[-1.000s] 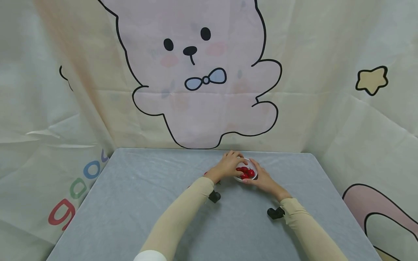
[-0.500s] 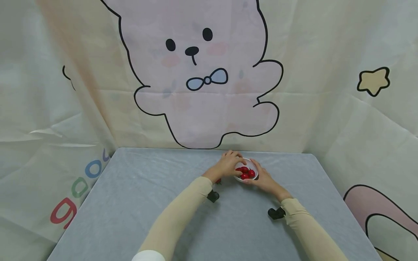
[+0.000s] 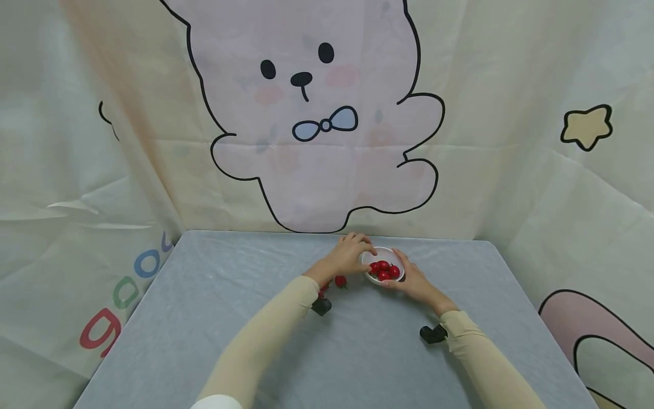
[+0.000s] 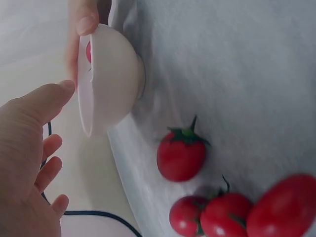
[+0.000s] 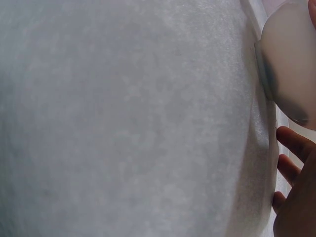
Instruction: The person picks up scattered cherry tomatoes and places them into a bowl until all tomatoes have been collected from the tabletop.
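A white bowl (image 3: 382,254) stands on the cloth-covered table, with several red cherry tomatoes (image 3: 383,276) inside. My right hand (image 3: 414,284) holds its right side, thumb at the near rim and fingers around the far side. At the bowl's left side is my left hand (image 3: 346,257), fingers apart and loosely bent, nothing between them. The left wrist view shows its thumb (image 4: 52,96) close by the rim. Below the left wrist lie more cherry tomatoes: a single one with a green stem (image 4: 181,157) and a cluster (image 4: 227,215) beside it.
Grey-blue cloth covers the table (image 3: 378,352), whose back edge runs just behind the bowl. A fabric backdrop (image 3: 475,170) with a printed bear stands behind and along both sides. Black wrist camera mounts (image 3: 433,334) stick out below the sleeves.
My left hand has moved left, away from the bowl's inside, uncovering tomatoes on the table beneath its wrist. The right hand and the bowl have stayed nearly in place.
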The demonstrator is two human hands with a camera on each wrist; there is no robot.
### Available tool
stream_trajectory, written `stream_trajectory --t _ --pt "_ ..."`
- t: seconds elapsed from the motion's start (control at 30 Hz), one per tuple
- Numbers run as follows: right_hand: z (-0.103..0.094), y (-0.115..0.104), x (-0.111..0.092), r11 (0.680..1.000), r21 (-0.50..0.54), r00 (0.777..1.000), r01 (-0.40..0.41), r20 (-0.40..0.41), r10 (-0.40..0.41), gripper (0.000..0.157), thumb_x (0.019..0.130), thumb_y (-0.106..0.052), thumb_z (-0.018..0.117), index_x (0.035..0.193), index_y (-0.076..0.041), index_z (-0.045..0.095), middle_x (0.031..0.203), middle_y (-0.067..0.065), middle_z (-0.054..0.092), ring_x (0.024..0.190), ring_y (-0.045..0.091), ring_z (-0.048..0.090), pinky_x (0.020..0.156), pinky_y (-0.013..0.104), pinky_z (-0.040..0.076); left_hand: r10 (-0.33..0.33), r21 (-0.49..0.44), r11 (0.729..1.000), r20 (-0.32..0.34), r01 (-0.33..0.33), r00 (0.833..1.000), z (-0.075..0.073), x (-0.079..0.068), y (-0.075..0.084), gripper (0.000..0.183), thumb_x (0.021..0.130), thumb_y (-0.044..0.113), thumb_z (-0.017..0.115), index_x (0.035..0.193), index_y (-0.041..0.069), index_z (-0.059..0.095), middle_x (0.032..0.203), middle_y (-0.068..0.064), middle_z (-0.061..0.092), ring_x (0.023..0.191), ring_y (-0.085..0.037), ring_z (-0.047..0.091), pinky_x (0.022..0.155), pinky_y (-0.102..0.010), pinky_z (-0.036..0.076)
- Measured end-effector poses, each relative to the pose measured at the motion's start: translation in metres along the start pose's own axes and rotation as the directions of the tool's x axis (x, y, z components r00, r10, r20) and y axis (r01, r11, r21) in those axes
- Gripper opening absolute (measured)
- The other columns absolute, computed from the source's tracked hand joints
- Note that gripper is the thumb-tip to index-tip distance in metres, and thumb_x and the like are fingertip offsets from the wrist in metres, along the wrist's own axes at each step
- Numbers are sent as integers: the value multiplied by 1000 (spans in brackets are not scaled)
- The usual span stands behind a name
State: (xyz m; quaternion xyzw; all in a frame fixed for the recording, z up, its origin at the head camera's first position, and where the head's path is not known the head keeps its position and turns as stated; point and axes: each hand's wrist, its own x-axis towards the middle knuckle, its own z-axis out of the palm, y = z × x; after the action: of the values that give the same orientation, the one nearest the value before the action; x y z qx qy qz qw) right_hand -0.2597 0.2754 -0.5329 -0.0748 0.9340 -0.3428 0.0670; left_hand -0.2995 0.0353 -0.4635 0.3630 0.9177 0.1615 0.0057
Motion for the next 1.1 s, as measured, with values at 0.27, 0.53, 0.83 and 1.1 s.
stream_trajectory --t 0.27,0.53,0.83,1.1 --pt "0 1 1 1000 1 1000 13 -11 -13 108 79 -56 76 158 -21 12 156 23 32 141 47 33 109 70 31 -1 -36 999 -27 0 1000 -13 -26 -19 37 88 38 74 122 27 68 140 -1 52 134 -24 41 112 -51 33" --pt "0 -1 0 1000 -7 1000 18 -18 -18 108 78 -56 77 158 -21 13 157 22 32 142 47 32 109 70 30 -24 -59 998 -46 22 999 -20 -59 -39 35 89 38 73 122 25 68 141 -3 52 134 -28 42 112 -56 30" --pt "0 -2 -2 1000 12 999 26 -29 -26 106 79 -53 77 158 -20 15 157 21 32 142 46 33 110 69 30 -51 -101 994 -19 49 998 -14 -107 -60 38 88 33 75 123 21 69 140 -5 54 135 -30 42 113 -58 32" --pt "2 -2 -2 1000 30 1000 -2 -11 3 107 78 -56 76 158 -24 13 158 18 31 142 44 31 109 70 31 -15 -131 991 -27 11 1000 -2 -143 -74 35 87 27 76 121 19 69 135 -8 57 125 -30 48 112 -55 36"
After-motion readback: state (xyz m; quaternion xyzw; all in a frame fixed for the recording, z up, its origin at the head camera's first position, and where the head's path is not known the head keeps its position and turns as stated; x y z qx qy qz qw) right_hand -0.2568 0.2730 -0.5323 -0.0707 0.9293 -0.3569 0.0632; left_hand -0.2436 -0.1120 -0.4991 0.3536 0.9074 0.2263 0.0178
